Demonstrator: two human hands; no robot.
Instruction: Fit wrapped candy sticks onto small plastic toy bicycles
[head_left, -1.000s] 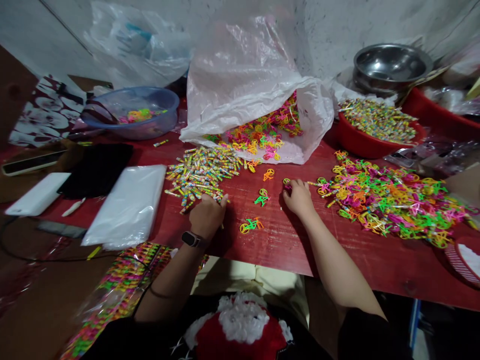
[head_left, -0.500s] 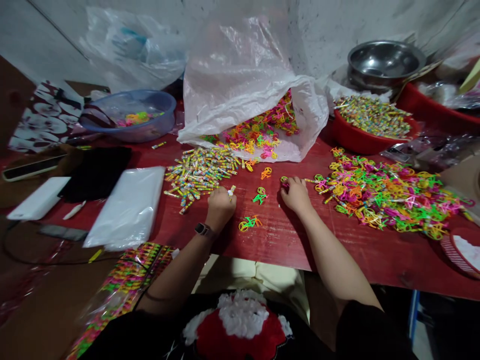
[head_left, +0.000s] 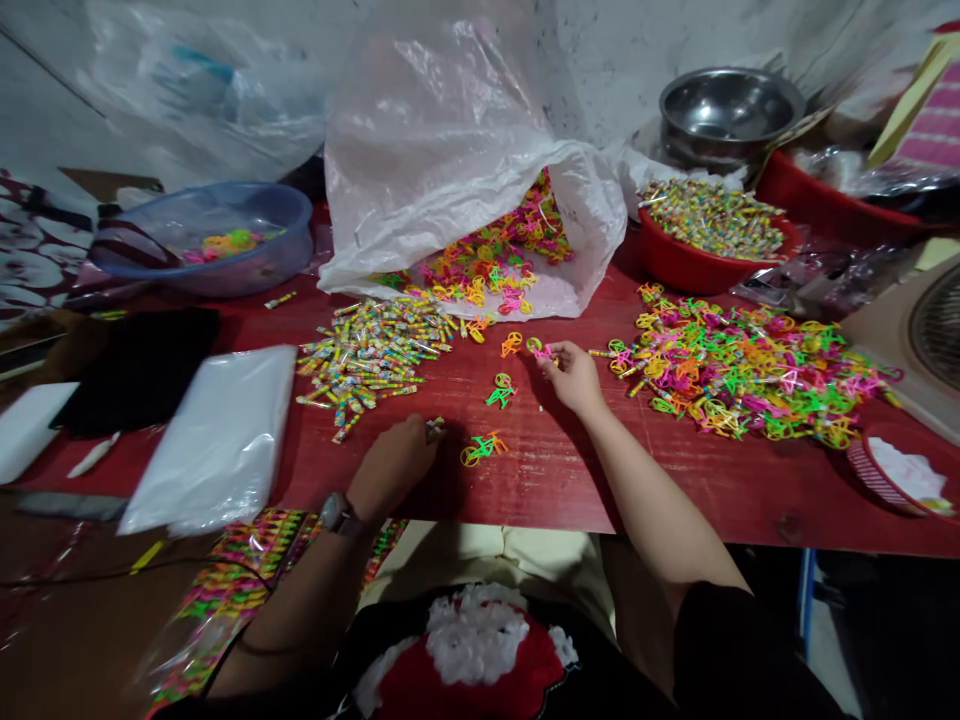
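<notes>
My left hand (head_left: 395, 462) is closed over the table's near side, with the end of a small wrapped candy stick (head_left: 435, 429) showing at its fingertips. Above it spreads a pile of wrapped candy sticks (head_left: 375, 350). My right hand (head_left: 574, 380) pinches a pink and green plastic toy bicycle (head_left: 541, 350). Between my hands lie a green toy bicycle (head_left: 500, 391), a green and orange one (head_left: 484, 449) and an orange piece (head_left: 511, 344). A heap of toy bicycles (head_left: 742, 370), with candy sticks among them, sits to the right.
A large white plastic bag (head_left: 450, 190) opens toward me, full of toy bicycles. Behind stand a blue basin (head_left: 285, 255), a red basin (head_left: 679, 260) of candy sticks and a metal bowl (head_left: 731, 115). Clear plastic bags (head_left: 214, 430) lie left on the red table (head_left: 555, 500).
My left hand has drawn back toward me, away from the candy pile. My right hand has moved with the pink and green toy bicycle. The view has turned slightly right.
</notes>
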